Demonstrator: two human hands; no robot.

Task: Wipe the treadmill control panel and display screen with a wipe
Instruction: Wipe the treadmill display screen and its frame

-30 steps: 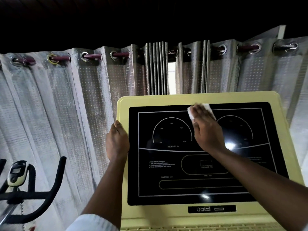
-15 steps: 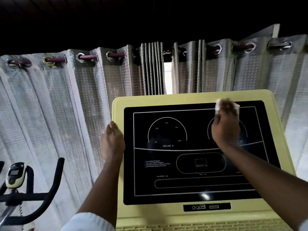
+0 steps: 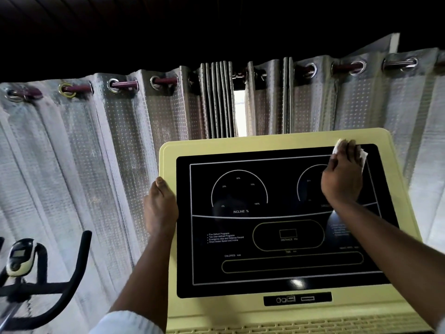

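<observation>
The treadmill control panel [image 3: 277, 143] is pale yellow and frames a black display screen [image 3: 240, 268] with white dial markings. My right hand [image 3: 343, 175] presses a white wipe [image 3: 363, 155] flat against the screen's top right corner; most of the wipe is hidden under the fingers. My left hand [image 3: 160, 208] grips the panel's left edge, thumb on the front face, fingers curled out of sight behind it.
Grey eyelet curtains [image 3: 108, 145] hang close behind the panel, with a bright gap at the middle. An exercise bike's black handlebar with a small console [image 3: 20, 256] stands at lower left. A slot strip [image 3: 297, 298] sits under the screen.
My right hand has slid the wipe rightward along the top of the screen, from its middle to its top right corner. My left hand has kept its hold on the left edge.
</observation>
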